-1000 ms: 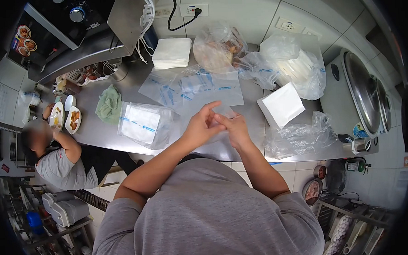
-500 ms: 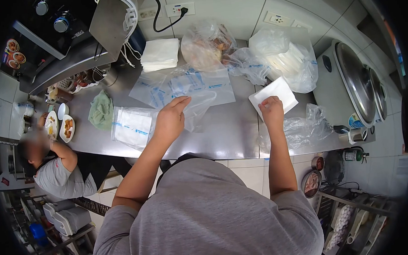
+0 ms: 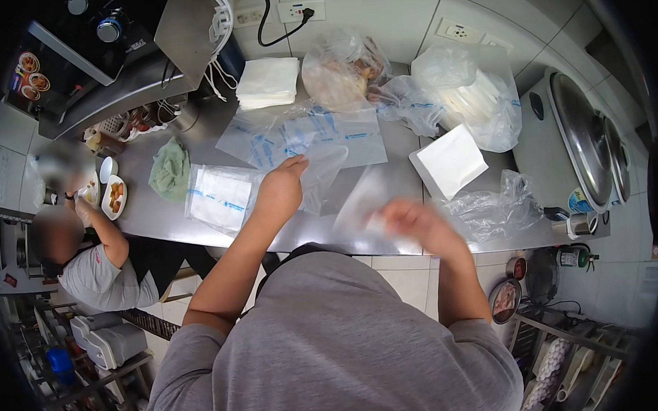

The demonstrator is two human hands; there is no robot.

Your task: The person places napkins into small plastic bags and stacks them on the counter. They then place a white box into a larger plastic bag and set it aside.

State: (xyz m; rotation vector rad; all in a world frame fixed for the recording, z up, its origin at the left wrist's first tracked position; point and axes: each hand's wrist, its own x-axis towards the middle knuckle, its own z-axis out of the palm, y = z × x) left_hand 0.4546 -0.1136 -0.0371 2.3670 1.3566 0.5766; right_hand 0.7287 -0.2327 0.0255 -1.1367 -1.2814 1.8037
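A clear plastic bag [image 3: 327, 171] is pinched in my left hand [image 3: 281, 185], its loose part spreading to the right over the steel counter. My right hand [image 3: 410, 220] is blurred by motion and holds a white napkin [image 3: 369, 196], also smeared, near the counter's front. Behind that hand lies a stack of white napkins [image 3: 450, 161]. Flat clear bags with blue print [image 3: 348, 135] lie beyond my left hand. To its left is a packed bag of white napkins [image 3: 222, 198].
Another napkin stack [image 3: 267, 83] stands at the back, beside filled plastic bags [image 3: 345, 69]. A crumpled bag [image 3: 491, 209] and a large lidded pot [image 3: 582, 139] are at the right. A green cloth [image 3: 170, 170] and a co-worker [image 3: 108, 277] near dishes are at the left.
My right hand has moved left and towards me from the napkin stack, with a napkin in it. My left hand stays nearly in place with the bag. The view has shifted slightly.
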